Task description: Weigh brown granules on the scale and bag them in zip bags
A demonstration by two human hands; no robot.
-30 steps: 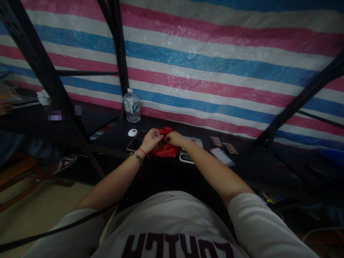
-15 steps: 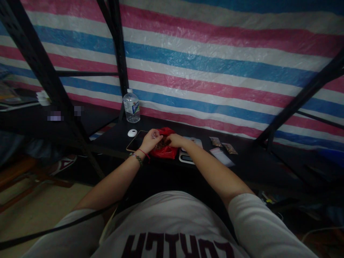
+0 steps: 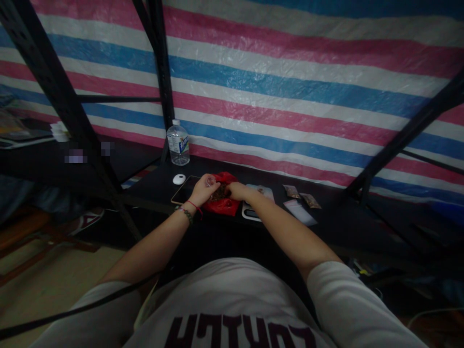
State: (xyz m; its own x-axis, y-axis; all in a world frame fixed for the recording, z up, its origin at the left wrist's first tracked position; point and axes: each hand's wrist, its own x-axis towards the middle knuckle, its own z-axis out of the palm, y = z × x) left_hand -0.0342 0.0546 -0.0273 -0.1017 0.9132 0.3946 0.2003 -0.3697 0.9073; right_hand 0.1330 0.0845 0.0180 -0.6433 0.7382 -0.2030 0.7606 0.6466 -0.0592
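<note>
A red plastic bag (image 3: 228,209) lies open on the black table, with small brown pieces (image 3: 219,193) inside it. My left hand (image 3: 202,190) is at the bag's left side, its fingers closed round a small clear plastic item (image 3: 210,181) whose kind I cannot make out. From the right, my right hand (image 3: 237,190) reaches into the bag mouth. Its fingertips are bent together among the brown pieces, and what they pinch is hidden. Just right of the bag, partly under my right wrist, is a white scale (image 3: 250,212) with a small display.
A phone (image 3: 182,192) and a white rounded case (image 3: 179,179) lie left of the bag. Behind them stands a clear bottle (image 3: 179,147). Two filled small bags (image 3: 291,191) and clear flat bags (image 3: 300,212) lie at right. Black metal posts (image 3: 163,77) frame the table before a striped sheet.
Both hands stay at the red bag, with only a slight shift of the right hand's fingers in it. The view has moved very slightly.
</note>
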